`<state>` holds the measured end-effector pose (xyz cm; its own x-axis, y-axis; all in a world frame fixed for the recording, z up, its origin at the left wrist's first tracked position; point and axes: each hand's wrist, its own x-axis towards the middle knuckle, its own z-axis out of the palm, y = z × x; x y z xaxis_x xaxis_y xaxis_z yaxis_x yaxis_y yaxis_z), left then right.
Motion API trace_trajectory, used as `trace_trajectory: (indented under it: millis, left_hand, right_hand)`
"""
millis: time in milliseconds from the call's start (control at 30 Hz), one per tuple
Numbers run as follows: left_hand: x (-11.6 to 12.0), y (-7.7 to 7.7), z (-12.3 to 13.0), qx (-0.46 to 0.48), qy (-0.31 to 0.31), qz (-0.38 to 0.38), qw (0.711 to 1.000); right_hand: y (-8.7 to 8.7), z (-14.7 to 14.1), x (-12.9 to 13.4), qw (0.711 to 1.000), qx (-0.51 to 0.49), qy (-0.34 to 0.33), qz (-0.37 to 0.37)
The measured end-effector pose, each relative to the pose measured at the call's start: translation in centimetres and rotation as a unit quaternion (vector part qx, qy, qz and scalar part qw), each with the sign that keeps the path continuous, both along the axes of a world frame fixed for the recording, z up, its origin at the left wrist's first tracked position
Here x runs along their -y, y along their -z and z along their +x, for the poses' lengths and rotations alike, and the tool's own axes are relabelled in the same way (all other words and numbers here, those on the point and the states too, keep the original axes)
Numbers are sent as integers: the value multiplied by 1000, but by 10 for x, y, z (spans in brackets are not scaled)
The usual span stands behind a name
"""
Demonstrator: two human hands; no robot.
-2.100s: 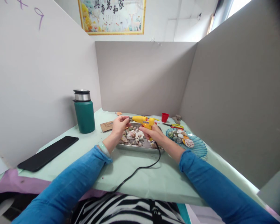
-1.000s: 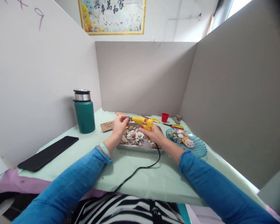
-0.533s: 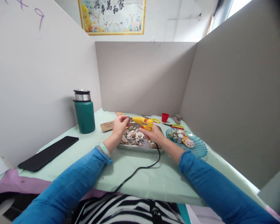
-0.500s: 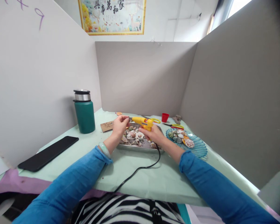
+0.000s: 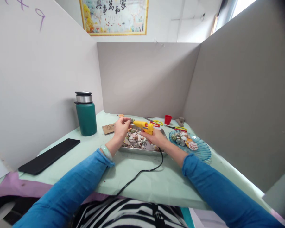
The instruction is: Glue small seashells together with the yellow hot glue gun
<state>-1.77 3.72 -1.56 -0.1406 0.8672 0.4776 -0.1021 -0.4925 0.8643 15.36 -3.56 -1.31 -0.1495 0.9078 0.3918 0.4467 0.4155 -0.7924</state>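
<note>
My right hand [image 5: 155,136] is wrapped round the handle of a yellow hot glue gun [image 5: 143,126], its nozzle pointing left. A white glue stick pokes out of its back end. Between the pinched fingertips of my left hand [image 5: 121,127] is a small greenish shell [image 5: 132,121], right at the nozzle; whether they touch I cannot tell. Under both hands lies a metal tray [image 5: 142,152] holding many seashells [image 5: 136,138]. The glue gun's black cord [image 5: 142,171] runs down over the table's front edge.
On the right, a blue scalloped plate [image 5: 204,152] bears more shells. Two pairs of scissors [image 5: 178,129], a red cup [image 5: 168,119] and a grey lump [image 5: 180,121] lie behind. A green bottle [image 5: 86,118], a black phone-like slab [image 5: 49,156] and brown card [image 5: 108,129] are left. Partitions enclose the table.
The glue gun's nozzle has dipped slightly and shifted a little left, its body tilting in my right hand. More of the shell shows at my left fingertips, which have barely moved.
</note>
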Motion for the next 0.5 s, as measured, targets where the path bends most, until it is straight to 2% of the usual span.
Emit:
trace_trajectory:
  millis: [267,500]
  left_hand:
    - [7,-4,2,8,26,-22,999]
    - [12,-6,3,-5,51,-52,997]
  right_hand:
    - [-1,0,1,1000,-20,-13,-2]
    - [-5,-1,6,1000,-4,5,16]
